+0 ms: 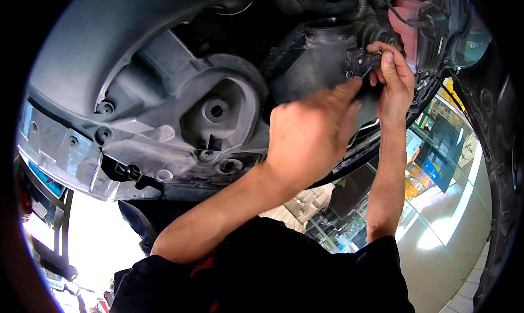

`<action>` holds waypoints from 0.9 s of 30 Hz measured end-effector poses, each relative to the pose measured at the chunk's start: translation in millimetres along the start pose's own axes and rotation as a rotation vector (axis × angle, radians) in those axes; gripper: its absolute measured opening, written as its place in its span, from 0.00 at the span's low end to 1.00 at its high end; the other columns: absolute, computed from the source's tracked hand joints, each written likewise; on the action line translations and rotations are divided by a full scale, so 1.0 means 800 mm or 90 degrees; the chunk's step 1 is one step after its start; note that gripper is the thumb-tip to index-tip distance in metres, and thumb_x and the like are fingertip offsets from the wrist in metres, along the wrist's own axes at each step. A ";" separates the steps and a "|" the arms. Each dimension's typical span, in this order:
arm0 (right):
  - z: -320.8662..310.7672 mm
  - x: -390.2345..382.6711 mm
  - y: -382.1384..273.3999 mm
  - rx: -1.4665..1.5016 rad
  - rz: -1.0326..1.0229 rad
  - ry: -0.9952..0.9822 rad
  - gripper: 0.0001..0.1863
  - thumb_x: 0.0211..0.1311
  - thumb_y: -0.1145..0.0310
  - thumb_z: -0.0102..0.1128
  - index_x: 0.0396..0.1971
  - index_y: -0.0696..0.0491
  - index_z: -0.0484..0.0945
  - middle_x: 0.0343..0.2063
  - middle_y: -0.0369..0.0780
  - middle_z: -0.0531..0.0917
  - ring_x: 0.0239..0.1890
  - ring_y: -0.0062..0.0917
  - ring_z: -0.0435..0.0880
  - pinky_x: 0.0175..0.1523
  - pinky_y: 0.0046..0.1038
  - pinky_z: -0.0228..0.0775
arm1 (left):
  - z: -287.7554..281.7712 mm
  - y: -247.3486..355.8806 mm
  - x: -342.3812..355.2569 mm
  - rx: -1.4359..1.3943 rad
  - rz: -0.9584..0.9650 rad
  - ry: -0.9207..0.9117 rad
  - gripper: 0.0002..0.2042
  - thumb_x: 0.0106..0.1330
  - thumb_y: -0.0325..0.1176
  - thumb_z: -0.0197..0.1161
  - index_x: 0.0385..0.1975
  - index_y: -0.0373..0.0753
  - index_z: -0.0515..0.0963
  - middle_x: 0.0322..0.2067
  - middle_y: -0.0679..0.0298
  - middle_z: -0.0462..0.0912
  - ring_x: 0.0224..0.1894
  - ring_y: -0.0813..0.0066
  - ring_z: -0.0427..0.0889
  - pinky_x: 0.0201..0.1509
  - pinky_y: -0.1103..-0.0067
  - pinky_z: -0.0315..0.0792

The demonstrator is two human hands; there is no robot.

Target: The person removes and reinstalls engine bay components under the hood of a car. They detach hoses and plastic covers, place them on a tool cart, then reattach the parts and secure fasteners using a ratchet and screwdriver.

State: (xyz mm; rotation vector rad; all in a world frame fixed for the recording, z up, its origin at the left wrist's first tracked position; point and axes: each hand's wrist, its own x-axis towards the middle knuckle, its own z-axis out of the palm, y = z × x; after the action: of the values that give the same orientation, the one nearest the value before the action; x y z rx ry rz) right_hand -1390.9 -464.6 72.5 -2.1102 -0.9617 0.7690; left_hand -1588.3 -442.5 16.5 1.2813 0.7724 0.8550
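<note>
A small black sensor (pixel 358 62) sits on the side of a dusty black plastic air duct (pixel 322 67) in the engine bay. My right hand (pixel 396 78) is curled at the sensor's right side, thumb and fingers pinching a black plug connector (pixel 374 60) there. From the left, my left hand (pixel 314 133) reaches across with its fingertips just below the sensor, close to the right fingers. Motion blurs the left fingers, and whether anything is between them cannot be made out.
A large black plastic cover (pixel 153 84) with round recesses fills the left. A pinkish translucent reservoir (pixel 405 26) stands beyond my right hand, near a headlight (pixel 475 43). Thin cables and hoses (pixel 357 2) run above. Past the car's front edge is a glass display case (pixel 436 198).
</note>
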 end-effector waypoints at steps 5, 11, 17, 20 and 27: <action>0.017 0.002 -0.002 0.010 -0.023 0.097 0.16 0.78 0.60 0.55 0.43 0.58 0.86 0.24 0.28 0.75 0.22 0.10 0.63 0.28 0.17 0.59 | -0.017 -0.024 0.004 0.013 0.000 -0.075 0.17 0.66 0.28 0.69 0.56 0.42 0.83 0.32 0.56 0.86 0.29 0.59 0.84 0.34 0.71 0.79; -0.006 -0.014 0.013 0.163 -0.041 0.213 0.18 0.81 0.61 0.48 0.44 0.62 0.79 0.36 0.41 0.80 0.30 0.21 0.75 0.39 0.29 0.78 | -0.024 -0.031 0.004 0.030 0.029 -0.119 0.17 0.67 0.29 0.67 0.57 0.41 0.81 0.39 0.53 0.87 0.33 0.54 0.85 0.39 0.70 0.80; -0.048 -0.009 0.036 0.290 0.011 0.167 0.10 0.72 0.69 0.63 0.47 0.57 0.81 0.43 0.39 0.83 0.42 0.22 0.82 0.49 0.30 0.81 | -0.067 0.008 -0.003 0.104 -0.114 -0.089 0.13 0.70 0.32 0.65 0.49 0.33 0.73 0.28 0.50 0.83 0.28 0.54 0.85 0.32 0.67 0.76; -0.051 -0.022 0.040 0.228 0.042 0.248 0.22 0.74 0.63 0.61 0.60 0.61 0.76 0.54 0.43 0.82 0.53 0.28 0.83 0.61 0.32 0.76 | -0.078 0.021 0.058 0.199 -0.034 -0.045 0.10 0.71 0.30 0.64 0.43 0.32 0.71 0.28 0.51 0.80 0.24 0.55 0.76 0.32 0.68 0.71; -0.029 -0.165 0.126 -0.051 0.295 0.495 0.28 0.73 0.54 0.61 0.59 0.63 0.77 0.52 0.47 0.82 0.52 0.26 0.82 0.59 0.26 0.72 | -0.041 -0.002 0.164 0.243 -0.002 -0.216 0.19 0.68 0.40 0.71 0.47 0.29 0.80 0.35 0.54 0.86 0.37 0.62 0.84 0.45 0.72 0.76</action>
State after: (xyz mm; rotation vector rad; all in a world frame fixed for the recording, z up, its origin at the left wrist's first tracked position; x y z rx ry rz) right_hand -1406.6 -627.9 38.1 -2.4268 -0.0871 0.0597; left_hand -1552.9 -311.9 8.0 1.7087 0.6824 0.4776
